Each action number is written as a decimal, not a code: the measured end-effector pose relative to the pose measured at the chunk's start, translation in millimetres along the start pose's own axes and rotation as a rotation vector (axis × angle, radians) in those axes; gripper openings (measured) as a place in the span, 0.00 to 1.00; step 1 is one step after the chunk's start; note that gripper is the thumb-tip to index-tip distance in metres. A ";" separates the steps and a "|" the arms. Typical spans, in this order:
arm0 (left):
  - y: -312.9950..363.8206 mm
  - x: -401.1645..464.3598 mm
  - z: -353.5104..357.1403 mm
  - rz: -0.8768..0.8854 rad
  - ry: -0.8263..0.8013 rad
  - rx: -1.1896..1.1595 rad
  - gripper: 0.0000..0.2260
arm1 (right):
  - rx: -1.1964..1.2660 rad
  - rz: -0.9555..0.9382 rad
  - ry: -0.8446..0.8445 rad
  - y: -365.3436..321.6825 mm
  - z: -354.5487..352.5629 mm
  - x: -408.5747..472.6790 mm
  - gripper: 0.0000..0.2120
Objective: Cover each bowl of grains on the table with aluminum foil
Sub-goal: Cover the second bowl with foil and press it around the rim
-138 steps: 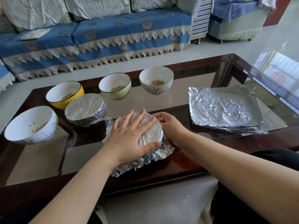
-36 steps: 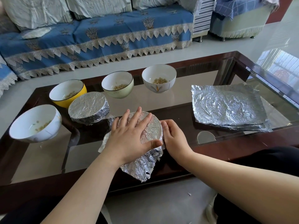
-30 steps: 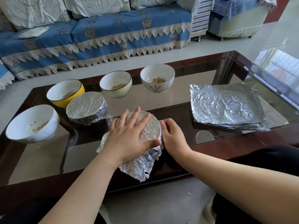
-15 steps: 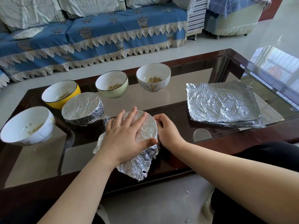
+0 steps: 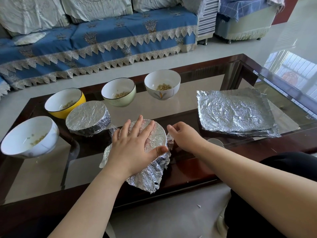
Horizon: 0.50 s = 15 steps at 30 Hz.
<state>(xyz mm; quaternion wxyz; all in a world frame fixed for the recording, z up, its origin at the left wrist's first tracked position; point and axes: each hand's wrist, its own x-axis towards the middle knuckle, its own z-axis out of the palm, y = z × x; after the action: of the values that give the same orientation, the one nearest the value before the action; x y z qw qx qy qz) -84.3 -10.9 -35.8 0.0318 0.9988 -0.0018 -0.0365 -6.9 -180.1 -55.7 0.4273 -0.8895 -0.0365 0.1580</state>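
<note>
Right hand (image 5: 184,134) off foil (image 5: 154,134) (bowl hidden)

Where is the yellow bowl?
In the head view, the yellow bowl sits on the left side of the table, just behind the foil-covered bowl and left of the pale green bowl.

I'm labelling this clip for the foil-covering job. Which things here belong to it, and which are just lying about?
Belongs to the job:
- bowl being wrapped, left hand pressing its foil, right hand at its side
- foil-covered bowl
- yellow bowl, green bowl, flower-print bowl, white bowl
- stack of foil sheets

Just lying about:
- sofa
- foil scrap on the floor
</note>
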 end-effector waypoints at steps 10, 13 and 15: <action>0.0 -0.5 -0.9 0.001 0.004 -0.001 0.49 | 0.728 0.317 -0.184 2.9 8.9 7.1 0.12; 0.4 -0.4 -1.4 0.001 0.003 0.005 0.50 | 0.807 0.333 -0.166 4.6 8.6 8.1 0.11; 0.4 0.0 -1.2 0.001 0.001 0.006 0.50 | 0.773 0.313 -0.158 5.6 9.9 8.7 0.08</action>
<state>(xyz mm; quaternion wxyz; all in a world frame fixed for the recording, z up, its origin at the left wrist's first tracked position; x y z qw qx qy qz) -84.2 -11.2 -34.6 0.0288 0.9989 -0.0023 -0.0359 -2.1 -174.4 -67.9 0.6960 -0.6439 0.1284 0.2906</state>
